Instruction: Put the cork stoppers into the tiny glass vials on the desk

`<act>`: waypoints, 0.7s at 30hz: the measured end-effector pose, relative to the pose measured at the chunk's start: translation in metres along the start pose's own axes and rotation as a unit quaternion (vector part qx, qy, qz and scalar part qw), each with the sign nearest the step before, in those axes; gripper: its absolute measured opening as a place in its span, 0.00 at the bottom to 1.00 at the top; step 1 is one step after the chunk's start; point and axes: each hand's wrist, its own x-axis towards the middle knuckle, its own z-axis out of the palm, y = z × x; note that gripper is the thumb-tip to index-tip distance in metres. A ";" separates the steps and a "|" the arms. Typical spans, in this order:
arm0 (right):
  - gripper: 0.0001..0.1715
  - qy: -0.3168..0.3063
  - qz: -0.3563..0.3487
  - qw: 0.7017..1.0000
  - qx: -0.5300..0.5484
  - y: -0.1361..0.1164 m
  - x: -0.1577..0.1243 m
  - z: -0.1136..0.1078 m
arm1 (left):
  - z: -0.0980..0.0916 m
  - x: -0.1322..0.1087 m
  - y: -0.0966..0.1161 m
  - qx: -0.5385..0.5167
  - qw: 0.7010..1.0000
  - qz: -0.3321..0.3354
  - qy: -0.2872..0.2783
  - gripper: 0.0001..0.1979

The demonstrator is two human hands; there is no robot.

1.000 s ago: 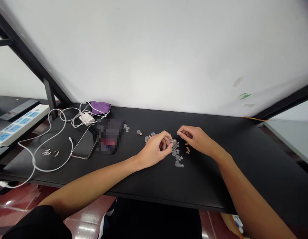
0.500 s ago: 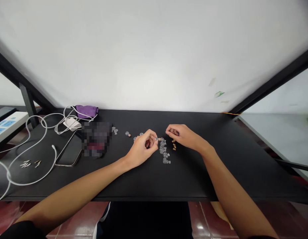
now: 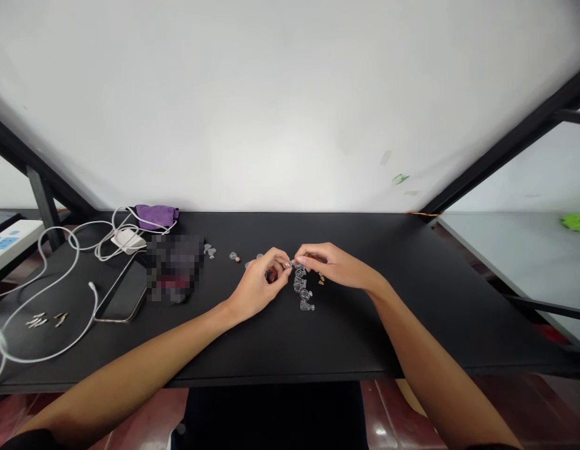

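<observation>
My left hand [image 3: 262, 278] is closed in a pinch around a tiny clear glass bottle [image 3: 288, 265], mostly hidden by the fingers. Its tips nearly meet those of my right hand [image 3: 330, 262], whose thumb and index finger pinch at the bottle's mouth, on what looks like a small cork stopper. Just below the fingertips lies a column of several small glass bottles [image 3: 306, 305] on the black table. A few loose corks [image 3: 321, 279] lie under my right hand. Left of my left hand is a bottle with a cork [image 3: 234, 257] in its neck.
More clear glass pieces [image 3: 209, 251] lie beside a blurred dark pouch [image 3: 175, 269]. Further left are a phone [image 3: 121, 292], a white cable [image 3: 50, 361], a charger [image 3: 127, 240], a purple cloth item [image 3: 156, 216] and small metallic pieces [image 3: 37, 320]. A white wall [image 3: 252, 112] stands behind the table.
My right hand has moved left from above the corks and come against my left hand's fingertips. My left hand keeps its pinch. The whole view has shifted slightly.
</observation>
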 end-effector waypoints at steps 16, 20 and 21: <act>0.17 0.011 0.027 0.998 -0.049 0.028 -0.010 -0.032 | -0.001 -0.008 0.008 0.136 0.974 0.129 -0.125 0.07; 0.18 -0.021 0.046 0.996 -0.077 0.043 -0.012 -0.041 | 0.000 -0.012 0.013 0.199 0.932 0.212 -0.216 0.09; 0.18 -0.021 0.046 0.995 -0.081 0.045 -0.012 -0.042 | 0.000 -0.012 0.013 0.211 0.924 0.224 -0.227 0.09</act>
